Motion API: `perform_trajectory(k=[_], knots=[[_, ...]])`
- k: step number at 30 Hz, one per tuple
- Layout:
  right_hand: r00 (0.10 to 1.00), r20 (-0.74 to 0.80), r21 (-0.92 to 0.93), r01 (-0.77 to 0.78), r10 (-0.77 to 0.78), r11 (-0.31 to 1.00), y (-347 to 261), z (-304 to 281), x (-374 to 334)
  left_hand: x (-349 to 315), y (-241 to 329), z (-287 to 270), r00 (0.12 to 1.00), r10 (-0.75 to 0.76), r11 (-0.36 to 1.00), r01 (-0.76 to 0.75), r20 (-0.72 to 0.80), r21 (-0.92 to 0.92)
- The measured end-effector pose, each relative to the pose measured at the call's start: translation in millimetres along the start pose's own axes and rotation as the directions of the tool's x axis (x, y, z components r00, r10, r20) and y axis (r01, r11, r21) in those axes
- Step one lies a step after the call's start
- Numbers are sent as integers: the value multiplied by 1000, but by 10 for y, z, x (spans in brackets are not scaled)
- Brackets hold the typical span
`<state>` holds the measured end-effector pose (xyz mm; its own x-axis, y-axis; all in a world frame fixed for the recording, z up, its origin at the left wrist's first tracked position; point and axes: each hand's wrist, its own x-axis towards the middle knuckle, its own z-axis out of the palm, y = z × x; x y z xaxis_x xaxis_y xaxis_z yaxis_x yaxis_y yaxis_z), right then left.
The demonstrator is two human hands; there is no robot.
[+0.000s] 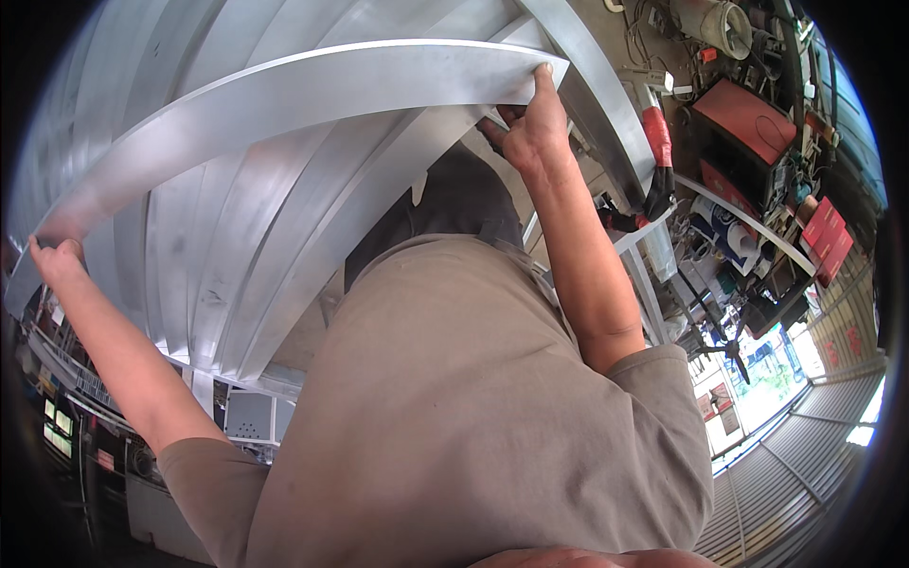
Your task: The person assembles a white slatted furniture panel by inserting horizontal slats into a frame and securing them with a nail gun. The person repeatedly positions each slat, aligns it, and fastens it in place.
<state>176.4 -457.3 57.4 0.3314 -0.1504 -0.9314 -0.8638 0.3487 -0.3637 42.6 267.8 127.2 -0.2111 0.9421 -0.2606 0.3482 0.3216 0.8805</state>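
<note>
A long, flat silver metal bar (312, 95) spans the view, bowed by the lens, with both my hands on it. Near its left end my left hand (59, 260) grips the lower edge, thumb on the face turned to me; its other fingers are mostly hidden behind the metal. At the right end my right hand (538, 123) pinches the bar, thumb on top of the face and fingers curled beneath. Under the bar lie several similar long metal lengths (222, 256) side by side, running away from me.
A metal frame beam (606, 104) runs along the right, with a red-and-black wrapped handle (656, 142) hanging on it. Farther right stand a red-topped machine (743, 118), a cluttered shelf and a black fan (731, 350). A grey perforated panel (249, 415) sits at lower left.
</note>
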Motion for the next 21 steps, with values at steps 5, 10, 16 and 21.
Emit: perform_trajectory(k=[5,10,16,21], knots=[[1000,-3,3,-8,8,1000,-5,1,-6,170,-62,-191,1000,-18,995,19,4,-101],[1000,14,-12,19,-19,1000,8,-63,-2,143,-498,-906,995,-95,978,96,13,-185],[993,96,-50,77,-72,996,42,-211,58,-688,-1072,-1699,978,-180,954,147,-108,-260],[988,102,-79,124,-115,989,53,-310,91,-1160,-1591,-2363,954,-256,923,192,-159,-334]])
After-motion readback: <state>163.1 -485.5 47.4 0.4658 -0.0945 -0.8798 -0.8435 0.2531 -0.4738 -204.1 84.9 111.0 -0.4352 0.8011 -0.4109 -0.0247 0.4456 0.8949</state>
